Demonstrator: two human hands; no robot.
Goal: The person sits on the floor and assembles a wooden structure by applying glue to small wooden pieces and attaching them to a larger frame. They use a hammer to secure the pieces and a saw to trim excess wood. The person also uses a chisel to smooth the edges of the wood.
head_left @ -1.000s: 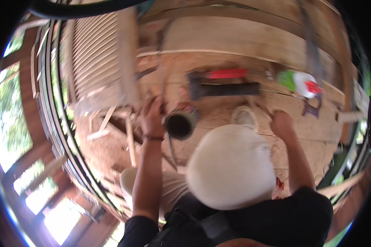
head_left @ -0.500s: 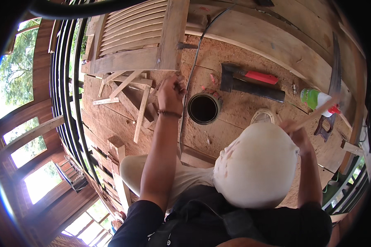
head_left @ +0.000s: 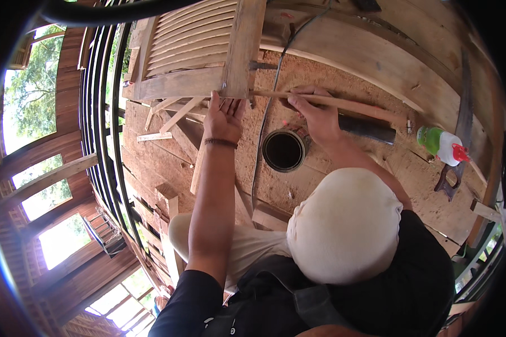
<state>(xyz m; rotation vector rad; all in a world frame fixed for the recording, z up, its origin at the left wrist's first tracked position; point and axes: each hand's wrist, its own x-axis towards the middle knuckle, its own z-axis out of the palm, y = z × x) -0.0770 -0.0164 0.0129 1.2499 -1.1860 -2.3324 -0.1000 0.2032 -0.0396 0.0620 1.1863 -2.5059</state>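
Observation:
My left hand [head_left: 225, 118] is palm up at the lower edge of a louvered wooden shutter [head_left: 180, 83], its thumb on the bottom rail and its fingers reaching under it. My right hand [head_left: 319, 117] grips a long thin wooden strip [head_left: 348, 103]. The strip's left end meets the shutter's lower right corner, while its other end points right. Beneath the strip and right hand lies a hatchet with a black handle [head_left: 371, 129]; its head is hidden. An open round can [head_left: 285, 150], dark inside, stands just below my right hand.
A black cable [head_left: 262, 129] runs past the can. Wood offcuts [head_left: 177, 115] lie left of my forearm. At right are a green and white bottle with a red cap [head_left: 441, 144] and a handsaw [head_left: 449, 181]. A wide plank [head_left: 371, 56] borders the far side.
My right hand has come from beside my knee, bringing the strip across to the shutter's corner. My left hand has turned palm up under the shutter's edge. The view has shifted slightly.

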